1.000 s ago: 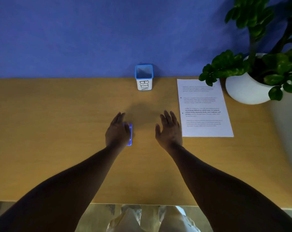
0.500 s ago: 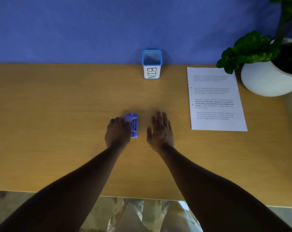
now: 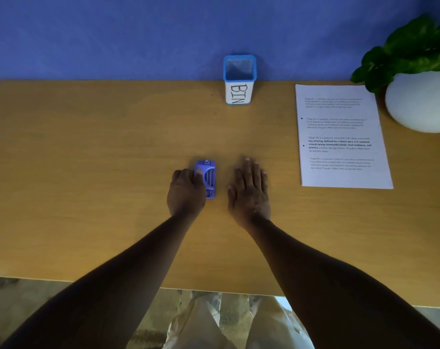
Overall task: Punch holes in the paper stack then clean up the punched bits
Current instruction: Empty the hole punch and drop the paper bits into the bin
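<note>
A wooden worktop (image 3: 88,172) spans the view beneath a blue wall (image 3: 113,34). At the far right stands a white round pot (image 3: 420,104) holding a green leafy plant (image 3: 410,46). Just left of the pot, a paper stack (image 3: 342,137) of printed sheets lies flat on the worktop, well apart from both hands. The right hand (image 3: 249,190) rests palm down near the centre, fingers spread, its grip open and empty. The left hand (image 3: 186,192) lies just left of it, its grip closed on the left side of a small blue hole punch (image 3: 208,177), which sits on the worktop between the two hands. At the far edge against the wall, a blue-rimmed square cup labelled "BIN" (image 3: 239,81) stands upright, well beyond the punch.
</note>
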Available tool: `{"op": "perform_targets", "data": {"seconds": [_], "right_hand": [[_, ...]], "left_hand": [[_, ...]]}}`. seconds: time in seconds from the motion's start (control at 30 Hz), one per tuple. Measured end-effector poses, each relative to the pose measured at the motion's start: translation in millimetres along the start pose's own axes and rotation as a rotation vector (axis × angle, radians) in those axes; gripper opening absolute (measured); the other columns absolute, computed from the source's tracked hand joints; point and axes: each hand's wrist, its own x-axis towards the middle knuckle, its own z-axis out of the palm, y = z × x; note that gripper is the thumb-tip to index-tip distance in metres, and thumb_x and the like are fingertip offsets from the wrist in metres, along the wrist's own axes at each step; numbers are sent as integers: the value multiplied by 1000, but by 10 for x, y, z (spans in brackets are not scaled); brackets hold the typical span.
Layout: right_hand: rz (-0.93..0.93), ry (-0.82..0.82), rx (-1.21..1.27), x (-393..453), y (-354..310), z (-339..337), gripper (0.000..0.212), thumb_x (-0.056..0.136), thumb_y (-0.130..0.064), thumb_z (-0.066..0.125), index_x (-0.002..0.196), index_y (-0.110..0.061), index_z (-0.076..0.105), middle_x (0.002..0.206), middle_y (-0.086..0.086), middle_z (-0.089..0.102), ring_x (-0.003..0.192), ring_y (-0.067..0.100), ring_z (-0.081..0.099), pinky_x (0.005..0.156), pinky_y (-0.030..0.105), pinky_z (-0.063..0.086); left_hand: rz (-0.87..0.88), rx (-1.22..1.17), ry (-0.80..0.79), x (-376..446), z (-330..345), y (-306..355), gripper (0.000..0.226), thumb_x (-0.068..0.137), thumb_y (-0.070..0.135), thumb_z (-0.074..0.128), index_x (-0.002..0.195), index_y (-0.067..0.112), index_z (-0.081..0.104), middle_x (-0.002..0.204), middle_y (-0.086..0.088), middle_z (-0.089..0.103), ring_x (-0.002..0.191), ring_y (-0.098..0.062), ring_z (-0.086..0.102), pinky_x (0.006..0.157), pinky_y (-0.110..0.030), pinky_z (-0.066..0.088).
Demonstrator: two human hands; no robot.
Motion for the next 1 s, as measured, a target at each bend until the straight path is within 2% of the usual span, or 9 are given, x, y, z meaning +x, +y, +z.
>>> {"op": "perform_targets", "data": {"seconds": [0.13, 0.3, 0.47, 0.67, 0.83, 1.0], "right_hand": [[0, 6, -17, -5, 12, 33, 58, 102, -40, 25, 152, -11, 27, 164, 13, 7, 151, 30, -1, 122, 48, 7], [1, -7, -39, -8, 12, 35, 59, 102, -40, 25, 153, -11, 24, 164, 13, 6, 151, 30, -2, 122, 48, 8], [8, -31, -63, -6, 7, 9, 59, 102, -41, 26, 153, -12, 23, 164, 12, 3, 151, 29, -3, 122, 47, 5], [36, -51, -88, 6, -24, 3, 60, 101, -42, 23, 154, -13, 20, 164, 10, -2, 151, 28, -8, 122, 46, 2], [29, -52, -100, 6, -24, 1, 61, 101, -42, 21, 154, -12, 19, 164, 11, -2, 151, 28, -9, 123, 45, 0], [27, -59, -112, 10, -26, 4, 62, 101, -43, 20, 154, -12, 17, 164, 11, -2, 151, 29, -9, 123, 46, 3]], "left_hand": [[-26, -17, 9, 16, 6, 6, 35, 101, 40, 43, 96, 12, 63, 109, -4, 59, 79, -18, 49, 69, -31, 37], [-26, -74, 64, 34, -55, -6, 34, 101, 34, 42, 100, 9, 65, 111, -8, 62, 93, -29, 59, 71, -32, 39], [-27, -81, 129, 138, -174, -71, 37, 102, 33, 39, 104, 6, 64, 111, -9, 62, 91, -26, 57, 71, -31, 37], [-42, -28, 186, 361, -398, -299, 41, 102, 36, 38, 109, 5, 63, 117, -12, 60, 99, -32, 59, 75, -36, 44], [-72, 50, 233, 570, -655, -574, 43, 102, 37, 37, 110, 4, 63, 120, -16, 59, 104, -37, 58, 77, -37, 40], [-109, 109, 230, 723, -881, -815, 46, 102, 38, 37, 114, 3, 63, 123, -18, 58, 109, -40, 56, 82, -41, 43]]}}
